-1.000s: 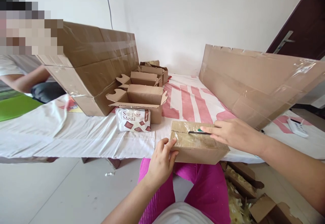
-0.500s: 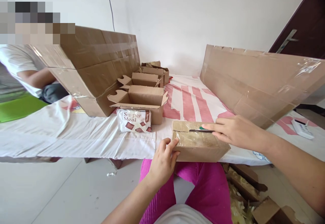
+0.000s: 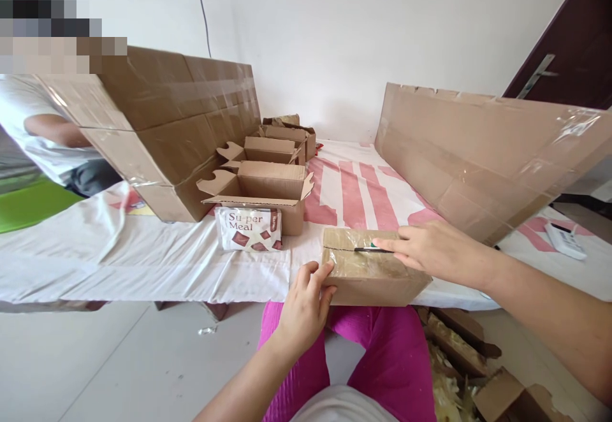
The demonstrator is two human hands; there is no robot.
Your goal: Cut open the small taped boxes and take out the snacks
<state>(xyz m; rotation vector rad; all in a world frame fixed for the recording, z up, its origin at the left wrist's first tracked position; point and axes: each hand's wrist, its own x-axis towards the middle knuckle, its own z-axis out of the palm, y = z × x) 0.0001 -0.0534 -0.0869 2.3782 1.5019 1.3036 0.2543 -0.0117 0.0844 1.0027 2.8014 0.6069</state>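
The box (image 3: pixel 368 291) sits at the near edge of the bench (image 3: pixel 157 259); the left hand (image 3: pixel 306 301) holds its corner, the right hand (image 3: pixel 428 253) grips a knife (image 3: pixel 370 250) lying along the top seam. If the blade jumps as the tape gives, it could slide toward the left fingers, which rest near the seam's end. Pressing too deep might nick whatever is inside. Against the earlier frame, the view shifts slightly; knife, box and hands keep nearly the same arrangement.

cutter (image 3: pixel 370 250) partly hidden by right hand (image 3: pixel 428 250); door (image 3: pixel 568 46) cut off at right edge.
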